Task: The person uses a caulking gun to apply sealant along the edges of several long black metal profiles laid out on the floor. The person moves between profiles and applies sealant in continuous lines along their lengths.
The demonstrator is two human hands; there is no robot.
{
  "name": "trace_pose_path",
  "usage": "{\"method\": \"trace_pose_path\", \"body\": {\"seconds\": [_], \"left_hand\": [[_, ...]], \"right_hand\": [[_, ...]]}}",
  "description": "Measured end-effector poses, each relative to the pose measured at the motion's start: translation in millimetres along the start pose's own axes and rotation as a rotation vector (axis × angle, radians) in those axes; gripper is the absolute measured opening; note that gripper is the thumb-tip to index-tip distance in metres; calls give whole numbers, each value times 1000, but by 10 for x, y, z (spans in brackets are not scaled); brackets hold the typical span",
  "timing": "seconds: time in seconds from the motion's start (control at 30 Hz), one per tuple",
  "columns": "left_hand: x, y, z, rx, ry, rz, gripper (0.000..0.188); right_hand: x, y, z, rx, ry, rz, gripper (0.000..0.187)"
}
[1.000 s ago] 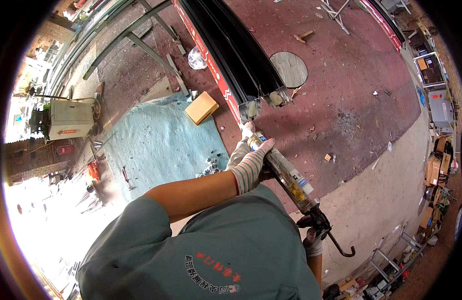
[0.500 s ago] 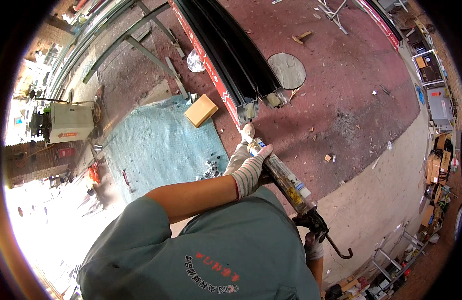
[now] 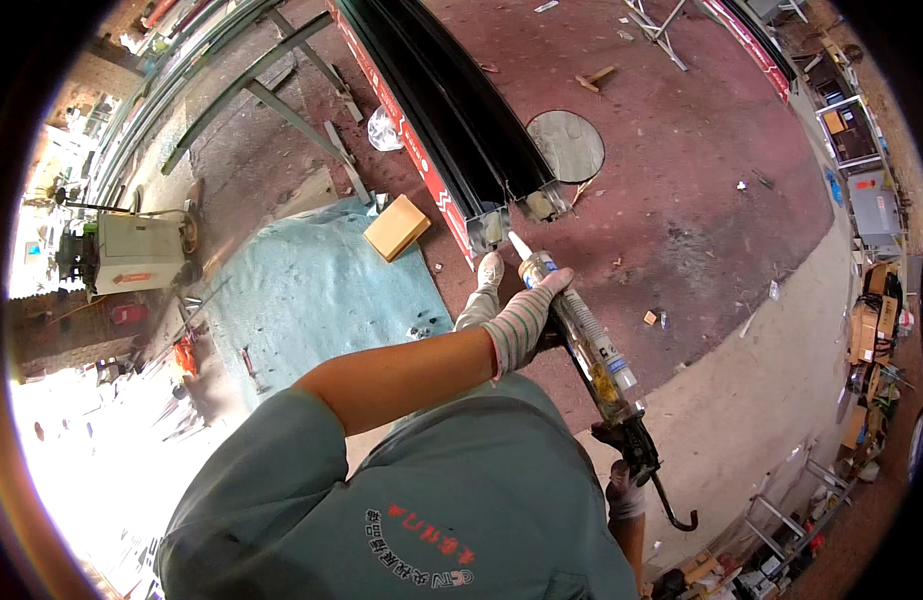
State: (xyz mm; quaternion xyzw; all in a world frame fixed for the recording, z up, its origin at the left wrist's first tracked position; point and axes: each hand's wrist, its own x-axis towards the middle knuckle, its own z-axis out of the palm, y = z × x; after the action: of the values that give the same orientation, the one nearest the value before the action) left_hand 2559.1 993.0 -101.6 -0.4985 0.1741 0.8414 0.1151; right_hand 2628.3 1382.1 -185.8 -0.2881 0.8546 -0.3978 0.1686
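Observation:
My left hand (image 3: 524,322), in a striped glove, is closed around the front of a caulking gun (image 3: 593,352) loaded with a clear-walled cartridge. At the gun's rear, my gloved right hand (image 3: 624,492) is closed about the black handle; its fingers are partly hidden. The white nozzle (image 3: 519,243) points away from me, close to the cut ends of two long black profiles (image 3: 451,110). Whether the tip touches them I cannot tell. Red printed film (image 3: 421,160) runs along the left profile's side. Below the profile ends shows my shoe (image 3: 490,270).
A blue mat (image 3: 311,290) lies on the left, with a cardboard box (image 3: 396,228) at its edge. Behind it stand metal racks (image 3: 301,120). A round grey disc (image 3: 566,145) is on the red floor beside the profiles. Tools and boxes (image 3: 871,320) line the right side.
The caulking gun has swung slightly, its nozzle moving right and farther out, off my shoe and nearer the profile ends. Both hands keep their hold. The view has shifted a little.

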Motion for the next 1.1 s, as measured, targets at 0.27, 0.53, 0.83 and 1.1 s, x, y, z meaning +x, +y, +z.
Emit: {"method": "trace_pose_path", "body": {"seconds": [0.27, 0.53, 0.83, 1.1], "left_hand": [[120, 95, 173, -61, -11, 118, 54], [88, 170, 173, -67, -23, 188, 46], [85, 206, 162, -164, -80, 132, 44], [203, 141, 63, -193, -104, 143, 36]], "right_hand": [[572, -711, 59, 246, 157, 81, 50], [874, -951, 15, 10, 151, -20, 56], [880, -911, 49, -46, 243, -108, 55], [985, -1075, -1, 15, 175, -101, 44]]}}
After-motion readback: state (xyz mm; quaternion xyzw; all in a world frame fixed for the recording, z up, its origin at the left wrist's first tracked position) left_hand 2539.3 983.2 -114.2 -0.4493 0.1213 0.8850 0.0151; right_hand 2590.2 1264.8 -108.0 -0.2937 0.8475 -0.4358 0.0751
